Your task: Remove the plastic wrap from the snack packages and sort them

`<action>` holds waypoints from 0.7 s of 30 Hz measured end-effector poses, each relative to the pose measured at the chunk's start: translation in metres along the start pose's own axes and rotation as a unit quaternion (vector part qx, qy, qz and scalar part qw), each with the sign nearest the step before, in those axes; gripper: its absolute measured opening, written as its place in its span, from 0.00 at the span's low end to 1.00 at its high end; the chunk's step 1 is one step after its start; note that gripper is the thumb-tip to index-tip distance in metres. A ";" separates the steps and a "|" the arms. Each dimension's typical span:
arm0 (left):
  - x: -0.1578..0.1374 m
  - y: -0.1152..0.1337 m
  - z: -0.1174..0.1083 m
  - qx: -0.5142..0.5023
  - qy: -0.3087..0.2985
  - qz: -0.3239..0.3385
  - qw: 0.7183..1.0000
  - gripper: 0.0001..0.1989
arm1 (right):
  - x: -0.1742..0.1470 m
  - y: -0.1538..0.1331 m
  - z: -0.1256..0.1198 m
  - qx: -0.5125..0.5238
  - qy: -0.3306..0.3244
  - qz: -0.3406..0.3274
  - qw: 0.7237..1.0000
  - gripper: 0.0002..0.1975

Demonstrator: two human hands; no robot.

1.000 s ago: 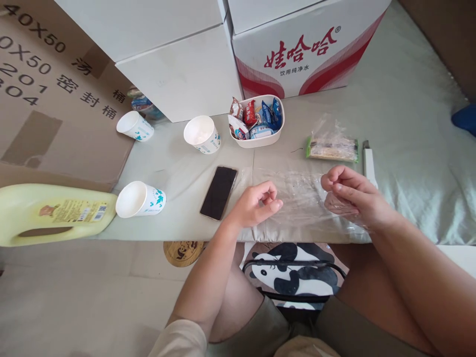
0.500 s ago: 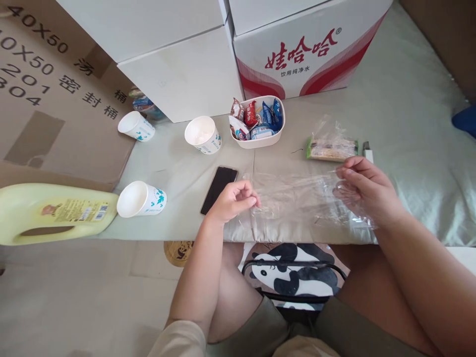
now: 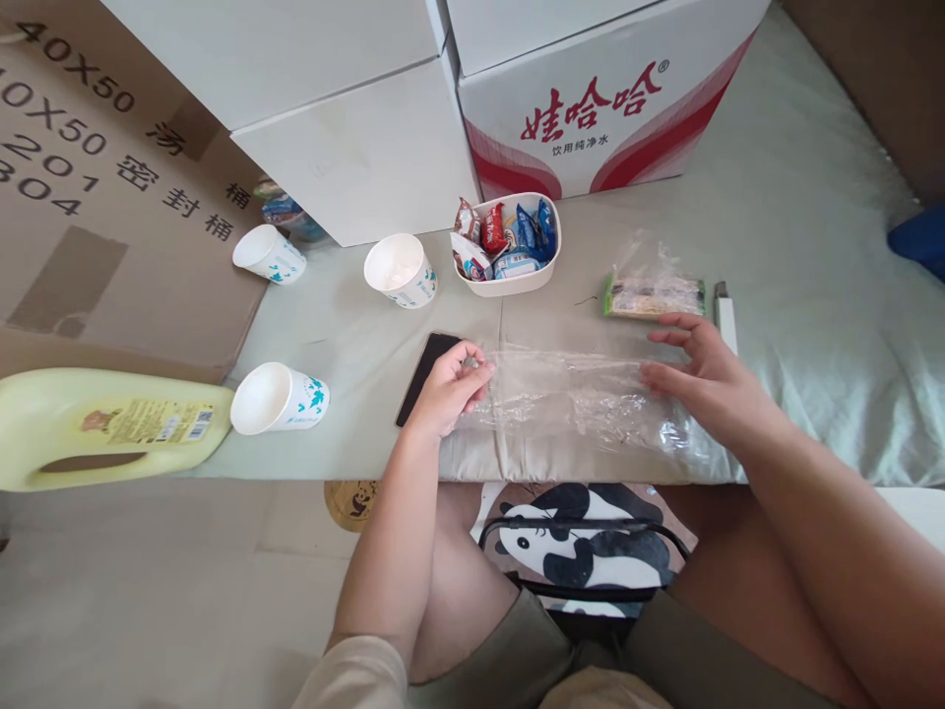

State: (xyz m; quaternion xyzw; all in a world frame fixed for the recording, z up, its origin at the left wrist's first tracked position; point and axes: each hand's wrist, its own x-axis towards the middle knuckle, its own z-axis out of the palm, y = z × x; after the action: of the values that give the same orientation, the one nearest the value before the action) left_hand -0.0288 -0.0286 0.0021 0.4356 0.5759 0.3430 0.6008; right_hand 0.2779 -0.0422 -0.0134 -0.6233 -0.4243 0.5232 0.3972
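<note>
A clear, crinkled plastic bag [image 3: 561,394] stretches across the near part of the cloth-covered surface. My left hand [image 3: 452,386] pinches its left end between thumb and fingers, over the edge of a dark phone [image 3: 422,374]. Above the bag's right end is my right hand [image 3: 698,374], thumb and fingers apart, nothing gripped between them; whether it touches the plastic I cannot tell. Just beyond that hand lies a green-edged packet [image 3: 654,297] with loose clear wrap on top. Beside the packet sits a white box cutter [image 3: 724,317].
A white tub [image 3: 517,281] of small snack packets and three paper cups [image 3: 403,271] stand left of centre. A yellow jug [image 3: 110,428] lies at the left edge. White cartons [image 3: 598,128] and a brown cardboard box [image 3: 110,197] border the back and left.
My right hand has let go of the bag's right end and its fingers have spread. My left hand has shifted slightly left and up with the bag still pinched.
</note>
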 end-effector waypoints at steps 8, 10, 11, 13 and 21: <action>-0.006 0.002 -0.004 -0.122 0.014 0.030 0.992 0.26 | -0.005 -0.005 -0.002 0.022 0.082 -0.078 0.993 0.22; -0.006 -0.001 -0.003 -0.115 0.033 0.047 0.992 0.26 | -0.007 -0.003 -0.002 0.041 0.068 -0.063 0.995 0.27; -0.005 -0.004 -0.002 -0.106 0.048 0.052 0.992 0.25 | -0.009 -0.003 -0.002 0.031 0.045 -0.051 0.997 0.30; -0.003 -0.008 -0.001 -0.080 0.074 0.052 0.993 0.23 | -0.012 -0.001 -0.001 -0.012 0.001 -0.044 0.999 0.34; -0.005 -0.023 0.002 0.073 0.103 0.096 0.987 0.14 | -0.007 0.012 0.004 -0.184 -0.020 -0.155 0.970 0.20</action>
State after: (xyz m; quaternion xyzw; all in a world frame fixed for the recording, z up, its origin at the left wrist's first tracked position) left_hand -0.0295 -0.0421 -0.0177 0.4940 0.6137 0.3991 0.4690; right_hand 0.2749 -0.0522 -0.0232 -0.6019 -0.6125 0.3802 0.3434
